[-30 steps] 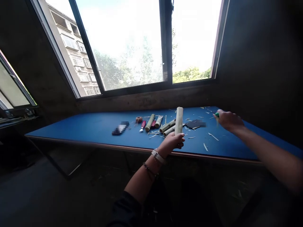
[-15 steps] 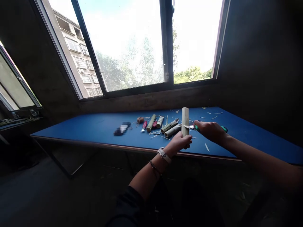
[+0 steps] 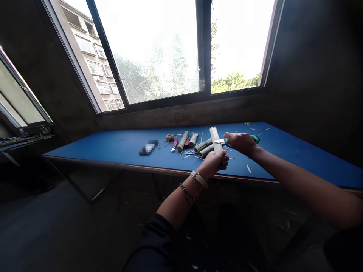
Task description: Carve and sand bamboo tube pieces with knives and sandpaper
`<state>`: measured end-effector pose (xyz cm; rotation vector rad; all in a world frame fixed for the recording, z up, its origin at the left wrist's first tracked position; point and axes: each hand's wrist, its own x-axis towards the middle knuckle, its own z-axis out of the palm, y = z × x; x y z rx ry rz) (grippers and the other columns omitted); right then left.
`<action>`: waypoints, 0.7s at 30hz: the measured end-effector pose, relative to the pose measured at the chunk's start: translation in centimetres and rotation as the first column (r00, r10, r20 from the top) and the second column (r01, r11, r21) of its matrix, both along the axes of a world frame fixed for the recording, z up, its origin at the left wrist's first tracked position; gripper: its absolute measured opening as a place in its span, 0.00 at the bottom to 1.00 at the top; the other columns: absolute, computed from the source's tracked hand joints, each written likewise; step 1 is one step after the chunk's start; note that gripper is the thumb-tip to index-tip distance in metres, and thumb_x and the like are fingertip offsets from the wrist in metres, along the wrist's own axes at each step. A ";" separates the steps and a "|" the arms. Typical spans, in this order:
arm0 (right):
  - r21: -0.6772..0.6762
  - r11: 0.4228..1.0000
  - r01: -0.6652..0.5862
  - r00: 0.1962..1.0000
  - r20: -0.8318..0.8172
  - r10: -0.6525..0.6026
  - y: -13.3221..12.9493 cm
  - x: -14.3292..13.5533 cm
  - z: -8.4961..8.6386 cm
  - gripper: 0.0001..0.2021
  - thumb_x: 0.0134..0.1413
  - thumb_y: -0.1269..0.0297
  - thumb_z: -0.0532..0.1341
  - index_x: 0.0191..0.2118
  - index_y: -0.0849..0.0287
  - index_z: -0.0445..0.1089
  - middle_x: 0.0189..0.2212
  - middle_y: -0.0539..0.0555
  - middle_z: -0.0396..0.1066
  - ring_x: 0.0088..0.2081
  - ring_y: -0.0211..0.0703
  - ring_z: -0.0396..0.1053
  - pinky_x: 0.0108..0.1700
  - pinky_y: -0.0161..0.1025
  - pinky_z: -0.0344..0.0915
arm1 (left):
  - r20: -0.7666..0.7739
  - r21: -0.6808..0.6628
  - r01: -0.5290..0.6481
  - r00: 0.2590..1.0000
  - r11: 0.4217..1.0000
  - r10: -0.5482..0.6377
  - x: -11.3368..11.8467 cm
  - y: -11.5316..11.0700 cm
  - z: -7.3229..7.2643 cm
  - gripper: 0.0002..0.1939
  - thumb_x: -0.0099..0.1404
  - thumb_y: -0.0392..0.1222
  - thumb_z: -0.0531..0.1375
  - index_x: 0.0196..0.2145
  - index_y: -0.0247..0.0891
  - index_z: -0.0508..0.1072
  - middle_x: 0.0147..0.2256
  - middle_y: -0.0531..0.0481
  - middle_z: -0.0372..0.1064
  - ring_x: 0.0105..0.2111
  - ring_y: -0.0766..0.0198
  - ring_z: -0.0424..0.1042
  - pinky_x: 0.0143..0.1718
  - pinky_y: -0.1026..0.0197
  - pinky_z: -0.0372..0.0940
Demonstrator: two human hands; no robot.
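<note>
My left hand point(image 3: 216, 163) is closed round the lower end of a pale, peeled piece of bamboo point(image 3: 214, 134), which tilts up and away over the table's front part. In my right hand point(image 3: 241, 142) is a knife point(image 3: 219, 141) with a green handle, fingers wrapped round it. Its blade lies across the face of the bamboo, touching it about midway. Just left of the held piece, several cut bamboo sections point(image 3: 202, 146) rest on the table. My fingers hide the lower end of the bamboo and part of the knife's handle.
The blue table point(image 3: 93, 147) carries a ball of brown twine point(image 3: 169, 138), a red-handled tool point(image 3: 174, 144), an upright-leaning green bamboo section point(image 3: 183, 141) and a blurred-out dark object point(image 3: 149, 147). Thin shavings point(image 3: 248, 169) lie scattered about. Behind the table is a window point(image 3: 159, 56).
The bamboo's top has tipped to the left. My right hand and the knife have moved left and up, with the blade farther along the bamboo. The view has shifted slightly.
</note>
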<state>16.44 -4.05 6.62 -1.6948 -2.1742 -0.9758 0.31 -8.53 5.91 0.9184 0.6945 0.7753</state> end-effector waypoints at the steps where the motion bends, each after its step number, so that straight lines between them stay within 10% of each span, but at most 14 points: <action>1: -0.005 1.000 0.001 1.000 -0.001 -0.001 0.3 -0.5 -0.1 0.14 0.59 0.71 0.43 0.37 0.65 0.66 0.25 0.60 0.72 0.26 0.45 0.71 0.24 0.34 0.52 | 0.012 0.007 0.004 1.000 1.000 -0.004 -0.2 0.3 0.1 0.09 0.62 0.35 0.53 0.25 0.35 0.57 0.21 0.57 0.54 0.16 0.77 0.50 0.17 0.72 0.46; 7: -0.012 0.998 0.067 0.994 -0.087 -0.068 1.9 -2.1 -1.7 0.12 0.57 0.73 0.47 0.39 0.65 0.67 0.25 0.62 0.72 0.26 0.46 0.72 0.27 0.35 0.58 | -0.015 0.004 0.052 0.999 0.999 -0.052 -0.6 1.0 0.5 0.11 0.65 0.32 0.46 0.25 0.36 0.54 0.20 0.58 0.50 0.14 0.78 0.46 0.16 0.73 0.44; 14: 0.044 0.966 0.256 0.941 -0.242 -0.238 1.1 4.5 -1.0 0.15 0.60 0.70 0.45 0.32 0.66 0.67 0.17 0.63 0.68 0.15 0.38 0.64 0.21 0.33 0.51 | -0.144 0.148 0.143 0.982 0.979 -0.122 -0.2 -0.8 1.1 0.08 0.64 0.38 0.52 0.26 0.34 0.60 0.22 0.55 0.58 0.16 0.76 0.54 0.18 0.70 0.50; 21: 0.098 0.990 0.106 0.982 -0.167 -0.088 -2.9 4.1 0.1 0.14 0.61 0.62 0.45 0.38 0.64 0.65 0.20 0.61 0.69 0.19 0.44 0.68 0.20 0.33 0.48 | -0.225 0.249 0.114 0.973 0.962 -0.058 -2.0 0.8 0.3 0.08 0.60 0.40 0.57 0.28 0.34 0.61 0.23 0.54 0.61 0.17 0.75 0.56 0.20 0.68 0.52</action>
